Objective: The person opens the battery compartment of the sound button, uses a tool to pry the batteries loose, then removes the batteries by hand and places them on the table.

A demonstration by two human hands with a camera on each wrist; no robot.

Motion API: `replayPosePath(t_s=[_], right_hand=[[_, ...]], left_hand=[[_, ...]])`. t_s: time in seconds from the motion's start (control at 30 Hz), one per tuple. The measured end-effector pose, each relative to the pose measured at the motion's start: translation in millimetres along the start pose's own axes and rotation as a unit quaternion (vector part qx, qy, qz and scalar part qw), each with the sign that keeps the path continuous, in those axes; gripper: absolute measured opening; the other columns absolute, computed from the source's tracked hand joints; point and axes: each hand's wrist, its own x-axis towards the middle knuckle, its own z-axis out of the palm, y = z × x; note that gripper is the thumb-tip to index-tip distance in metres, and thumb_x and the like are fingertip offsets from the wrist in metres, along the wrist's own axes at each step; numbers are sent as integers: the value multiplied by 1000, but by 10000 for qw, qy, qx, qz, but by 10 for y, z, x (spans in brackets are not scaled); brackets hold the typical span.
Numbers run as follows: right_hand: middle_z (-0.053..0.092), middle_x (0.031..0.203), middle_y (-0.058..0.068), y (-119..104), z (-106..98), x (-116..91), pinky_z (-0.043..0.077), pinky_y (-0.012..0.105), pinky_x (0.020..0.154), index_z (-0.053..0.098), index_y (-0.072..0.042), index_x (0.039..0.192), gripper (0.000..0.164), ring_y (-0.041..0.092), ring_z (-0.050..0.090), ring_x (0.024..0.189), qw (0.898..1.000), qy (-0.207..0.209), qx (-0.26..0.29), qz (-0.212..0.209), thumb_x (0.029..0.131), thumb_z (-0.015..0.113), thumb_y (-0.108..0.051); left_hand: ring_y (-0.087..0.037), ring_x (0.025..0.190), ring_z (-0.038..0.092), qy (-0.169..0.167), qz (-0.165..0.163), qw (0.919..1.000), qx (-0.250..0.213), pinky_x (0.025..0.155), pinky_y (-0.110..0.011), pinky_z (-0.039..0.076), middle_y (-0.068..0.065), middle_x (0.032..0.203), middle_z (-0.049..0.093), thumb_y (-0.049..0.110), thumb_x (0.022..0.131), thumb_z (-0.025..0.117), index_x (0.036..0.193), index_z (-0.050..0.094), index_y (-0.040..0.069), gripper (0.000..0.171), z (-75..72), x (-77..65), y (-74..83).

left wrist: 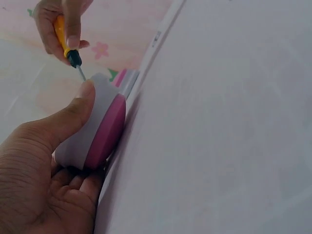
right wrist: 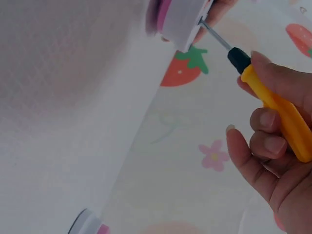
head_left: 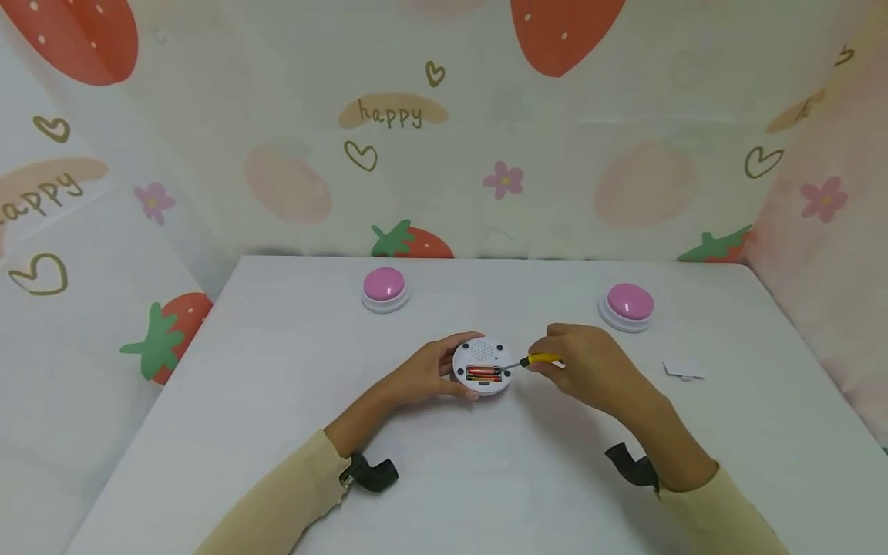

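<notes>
My left hand (head_left: pixel 425 375) grips a round white and pink push button (head_left: pixel 482 353), thumb at the near rim and fingers round the far side. The button is turned with its white underside up. Its battery compartment lies uncovered, with red batteries (head_left: pixel 482 374) inside. In my right hand (head_left: pixel 593 368) is a screwdriver (right wrist: pixel 271 100) with a yellow handle and dark green collar. Its metal tip reaches the right end of the compartment; whether it touches a battery is too small to tell. In the left wrist view the pink dome (left wrist: pixel 108 129) faces the table.
Two more pink buttons stand dome up towards the back of the table, one at left (head_left: pixel 385 288) and one at right (head_left: pixel 627 306). A small flat white piece with a tab, like a battery cover (head_left: pixel 683 369), lies right of my right hand. Patterned cloth (head_left: pixel 472 146) hangs behind.
</notes>
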Motion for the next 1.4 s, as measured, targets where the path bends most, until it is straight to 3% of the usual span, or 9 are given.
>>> replayPosePath(t_s=[0.17,0.43,0.67,0.93,1.3,1.4], right_hand=[[67,80,-6,100,36,0,50,22,61,82,-13,100,19,9,57,70,9993,207,298,-131,83,86,-20],[69,80,-7,214,67,0,49,25,61,82,-11,102,19,9,55,70,9979,173,620,37,85,84,-20],[71,80,-7,227,59,2,50,26,62,82,-10,101,18,9,58,71,9977,208,644,29,87,82,-21],[77,88,-3,237,40,-6,55,33,71,82,-9,102,20,19,70,84,9979,119,620,111,88,81,-24],[77,91,-1,229,6,-4,58,39,78,82,-9,102,22,22,72,90,9981,-60,598,163,91,78,-27],[77,89,-3,226,-7,-1,57,36,75,81,-10,102,22,19,70,85,9974,-224,624,287,91,77,-28]], left_hand=[[-22,137,49,6,9,10000,-17,108,-26,44,-8,152,47,1,76,88,155,39,11,93,-5,-1,12],[-23,136,49,-24,38,10000,36,109,-27,44,-10,152,47,1,77,87,155,40,10,91,-9,3,36],[-22,136,50,-3,77,10000,-8,108,-27,44,-9,151,48,1,76,88,154,40,10,92,-18,6,16],[-23,136,50,9,90,9999,-123,108,-27,45,-9,151,48,-1,73,89,154,41,10,94,-21,5,5],[-22,137,49,61,38,9996,-286,108,-27,44,-8,151,48,-3,72,90,152,44,12,94,-18,9,-34],[-22,137,49,61,35,9995,-303,108,-27,44,-7,152,48,-3,71,90,152,44,12,95,-13,9,-29]])
